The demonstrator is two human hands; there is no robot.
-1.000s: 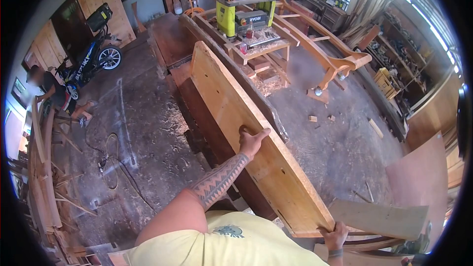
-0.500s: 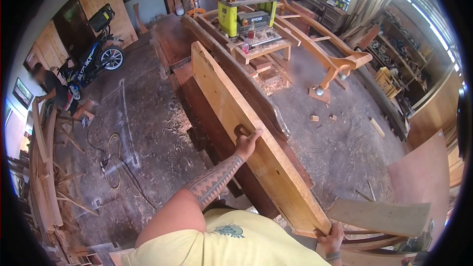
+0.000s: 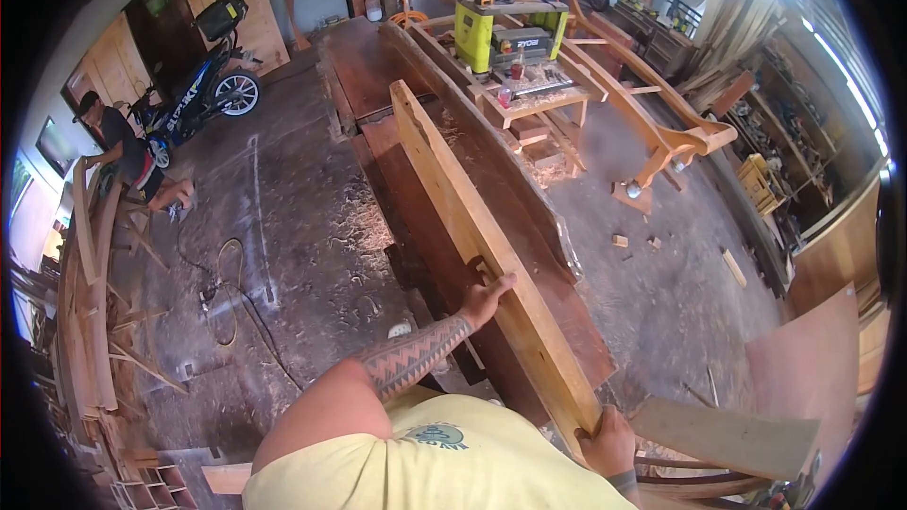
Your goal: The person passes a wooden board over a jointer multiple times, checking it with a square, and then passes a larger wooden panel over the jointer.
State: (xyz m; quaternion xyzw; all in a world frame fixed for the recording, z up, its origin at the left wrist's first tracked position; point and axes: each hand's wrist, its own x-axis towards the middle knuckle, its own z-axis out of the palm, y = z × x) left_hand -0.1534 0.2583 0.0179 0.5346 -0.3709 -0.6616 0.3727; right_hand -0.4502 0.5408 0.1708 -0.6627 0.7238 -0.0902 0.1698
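A long, thick wooden plank (image 3: 458, 212) stands on its narrow edge, slanting from the upper middle toward my body. Halfway along it, my left hand (image 3: 488, 298) is closed over the upper edge, with the thumb on top and the fingers against the left face. My right hand (image 3: 609, 440) grips the plank's near end. Beneath lies a broad reddish-brown slab (image 3: 406, 194), strewn with some shavings; the plank's lower edge is mostly hidden.
A green-and-black planer (image 3: 515, 38) sits on a low wooden stand (image 3: 557, 99) ahead. Right of it is a curved wooden frame (image 3: 652, 118). At left, a person (image 3: 118, 146) handles long boards (image 3: 94, 312) near a motorcycle (image 3: 203, 99). A cord (image 3: 250, 307) crosses the floor.
Both hands have kept their hold on the plank. Its near end has swung left, and its broad left face now shows narrower. The whole view has shifted slightly.
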